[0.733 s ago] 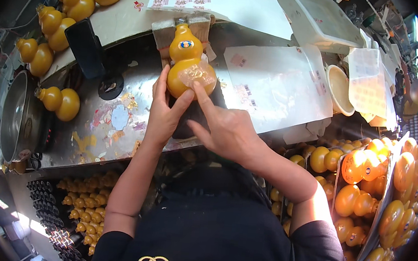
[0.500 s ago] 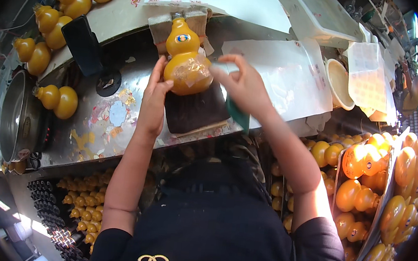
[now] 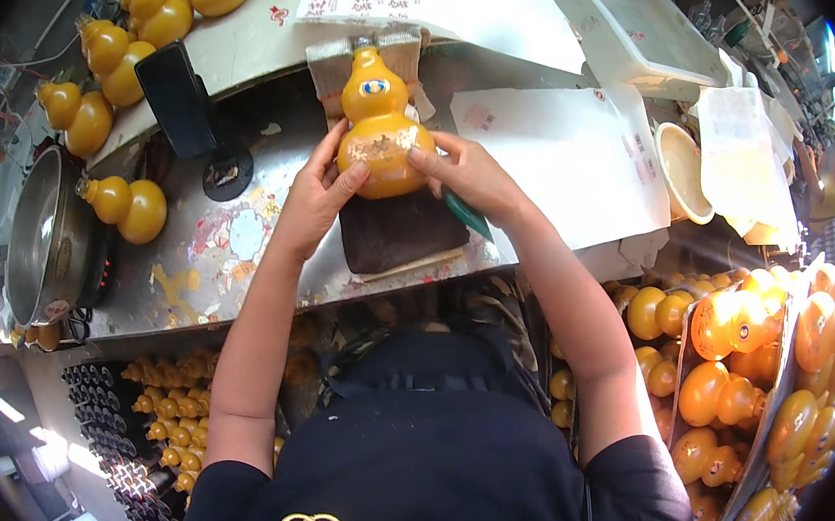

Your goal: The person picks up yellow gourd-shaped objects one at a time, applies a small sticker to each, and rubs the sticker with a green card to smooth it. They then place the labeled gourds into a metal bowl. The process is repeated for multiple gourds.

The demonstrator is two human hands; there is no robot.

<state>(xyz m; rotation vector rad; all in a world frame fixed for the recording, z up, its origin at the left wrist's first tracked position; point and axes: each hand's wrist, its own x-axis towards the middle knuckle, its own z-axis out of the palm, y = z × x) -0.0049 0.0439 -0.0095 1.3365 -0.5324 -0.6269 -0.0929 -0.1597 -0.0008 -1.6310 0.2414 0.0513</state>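
Note:
A yellow gourd-shaped bottle (image 3: 381, 175) leans back on a padded rest (image 3: 328, 69), its base over a dark pad (image 3: 395, 233). It carries a small blue-and-white oval sticker (image 3: 374, 87) on its upper bulb and a patchy, glossy decal (image 3: 384, 145) on the lower one. My left hand (image 3: 322, 191) cups the lower bulb from the left, thumb on its front. From the right, my right hand (image 3: 474, 178) grips the same bulb, thumb on the decal. A flat green tool (image 3: 466, 215) sticks out below my right palm; how it is held is hidden.
Several similar bottles (image 3: 162, 17) stand at the upper left, by a phone on a stand (image 3: 179, 107). A metal pan (image 3: 36, 234) sits left. Printed sheets (image 3: 442, 7), a clear tub (image 3: 641, 31) and a bowl (image 3: 682, 171) lie far and right. Crated bottles (image 3: 717, 390) fill the lower right.
My right hand has come in from beside the bottle and now touches its lower bulb. The crinkled clear film over the decal looks gone or flattened. The view has shifted slightly.

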